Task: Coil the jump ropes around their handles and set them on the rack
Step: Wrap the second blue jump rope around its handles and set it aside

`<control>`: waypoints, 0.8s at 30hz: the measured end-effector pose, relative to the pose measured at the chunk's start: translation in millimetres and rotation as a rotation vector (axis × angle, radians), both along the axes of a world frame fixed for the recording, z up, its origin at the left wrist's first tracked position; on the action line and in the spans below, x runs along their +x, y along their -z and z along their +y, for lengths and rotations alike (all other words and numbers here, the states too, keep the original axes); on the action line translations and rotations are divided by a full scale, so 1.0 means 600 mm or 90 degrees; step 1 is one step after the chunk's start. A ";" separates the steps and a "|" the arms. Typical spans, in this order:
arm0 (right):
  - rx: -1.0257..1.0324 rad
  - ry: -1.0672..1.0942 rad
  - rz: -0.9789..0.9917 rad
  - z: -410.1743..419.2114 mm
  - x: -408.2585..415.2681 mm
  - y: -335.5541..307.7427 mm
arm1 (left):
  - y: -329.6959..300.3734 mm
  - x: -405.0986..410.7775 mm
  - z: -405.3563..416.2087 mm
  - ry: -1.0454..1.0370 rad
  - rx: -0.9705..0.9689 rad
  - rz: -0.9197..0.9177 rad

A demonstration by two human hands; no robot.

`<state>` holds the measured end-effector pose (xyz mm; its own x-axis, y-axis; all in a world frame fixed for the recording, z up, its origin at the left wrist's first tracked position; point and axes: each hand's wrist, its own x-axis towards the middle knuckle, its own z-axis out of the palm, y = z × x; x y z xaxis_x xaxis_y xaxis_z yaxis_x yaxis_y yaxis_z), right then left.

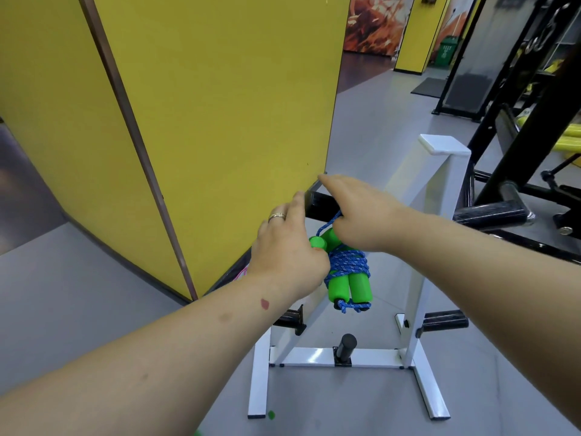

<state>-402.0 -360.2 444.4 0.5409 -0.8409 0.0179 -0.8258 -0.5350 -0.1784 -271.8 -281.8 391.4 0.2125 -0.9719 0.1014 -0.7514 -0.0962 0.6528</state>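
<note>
left hand [287,247]: gripping upper end of the green foam handles [345,278], from the left.
bundle: blue braided jump rope [349,262] coiled round both handles, long axis near vertical, hanging between the hands.
right hand [361,215]: pinching a rope loop above the bundle, at the black peg [320,206] of the white metal rack [440,215].
key relation: loop just beside peg, right hand nearer; probably hooking on next.

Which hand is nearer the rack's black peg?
Right. The right hand lies over the black peg; the left hand is just below it, holding the rope bundle.
</note>
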 end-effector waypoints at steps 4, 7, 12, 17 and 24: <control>-0.042 -0.036 -0.018 0.022 0.003 0.012 | -0.011 0.014 -0.001 0.018 -0.005 -0.137; -0.083 -0.043 -0.031 0.030 0.011 0.021 | -0.018 0.030 0.009 0.008 -0.007 -0.203; -0.171 -0.062 -0.012 0.050 0.040 0.031 | -0.014 0.073 0.045 -0.042 -0.021 -0.279; -0.253 -0.092 0.001 0.092 0.091 0.050 | -0.005 0.127 0.099 -0.081 -0.009 -0.324; -0.218 -0.189 -0.027 0.184 0.196 0.142 | 0.062 0.221 0.221 -0.148 0.027 -0.348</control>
